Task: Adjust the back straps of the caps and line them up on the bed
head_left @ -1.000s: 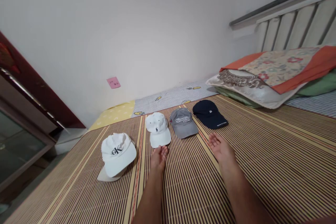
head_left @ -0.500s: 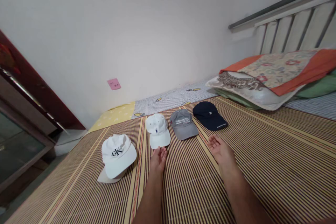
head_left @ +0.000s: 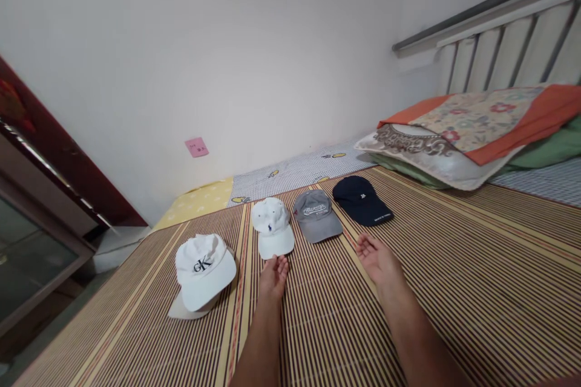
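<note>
The bed is covered by a striped mat (head_left: 327,326), and behind it a pale wall (head_left: 272,72) is seen, with a pink note (head_left: 196,147) on it. At the right, a radiator (head_left: 494,57) is placed above the pillow (head_left: 476,172). The left hand (head_left: 273,275) is held palm up, its fingers slightly curled and not closed, at the brim of the white cap (head_left: 271,224); whether the brim is touched cannot be told. The right hand (head_left: 376,259) is held open, palm turned inward, near the navy cap (head_left: 361,199) and apart from it. Nothing is seen gripped. Between the white cap and the navy cap, the grey cap (head_left: 318,216) is laid. At the left, the lettered cap (head_left: 204,269) is rested upon a beige cap (head_left: 181,308), which is mostly hidden by it.
</note>
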Motion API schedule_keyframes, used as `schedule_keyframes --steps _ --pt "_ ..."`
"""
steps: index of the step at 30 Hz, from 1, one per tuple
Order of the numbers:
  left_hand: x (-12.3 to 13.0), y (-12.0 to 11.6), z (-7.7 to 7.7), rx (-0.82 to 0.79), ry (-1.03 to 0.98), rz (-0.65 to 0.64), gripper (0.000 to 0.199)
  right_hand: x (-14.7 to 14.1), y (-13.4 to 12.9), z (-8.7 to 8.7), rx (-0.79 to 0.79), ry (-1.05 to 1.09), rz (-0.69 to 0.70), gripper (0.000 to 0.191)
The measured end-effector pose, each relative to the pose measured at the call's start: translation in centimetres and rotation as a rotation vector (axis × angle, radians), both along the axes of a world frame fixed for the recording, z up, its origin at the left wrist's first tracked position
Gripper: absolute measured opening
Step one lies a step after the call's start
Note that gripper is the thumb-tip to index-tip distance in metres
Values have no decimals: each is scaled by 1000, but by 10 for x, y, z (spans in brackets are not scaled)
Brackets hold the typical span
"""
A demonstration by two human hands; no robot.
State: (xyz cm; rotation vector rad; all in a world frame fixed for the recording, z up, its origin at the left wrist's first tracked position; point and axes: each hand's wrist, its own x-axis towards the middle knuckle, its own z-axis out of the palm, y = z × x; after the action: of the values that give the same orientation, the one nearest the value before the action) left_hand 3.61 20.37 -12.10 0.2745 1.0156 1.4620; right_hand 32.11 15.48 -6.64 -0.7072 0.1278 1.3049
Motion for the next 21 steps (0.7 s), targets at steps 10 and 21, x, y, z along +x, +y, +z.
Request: schedule_keyframes --steps 10,21 --pt "-1 1 -4 12 4 -28 17 -3 -1 3 5 8 22 20" --pt "-1 2 -3 -4 6 -14 16 -4 -1 1 12 -14 27 22"
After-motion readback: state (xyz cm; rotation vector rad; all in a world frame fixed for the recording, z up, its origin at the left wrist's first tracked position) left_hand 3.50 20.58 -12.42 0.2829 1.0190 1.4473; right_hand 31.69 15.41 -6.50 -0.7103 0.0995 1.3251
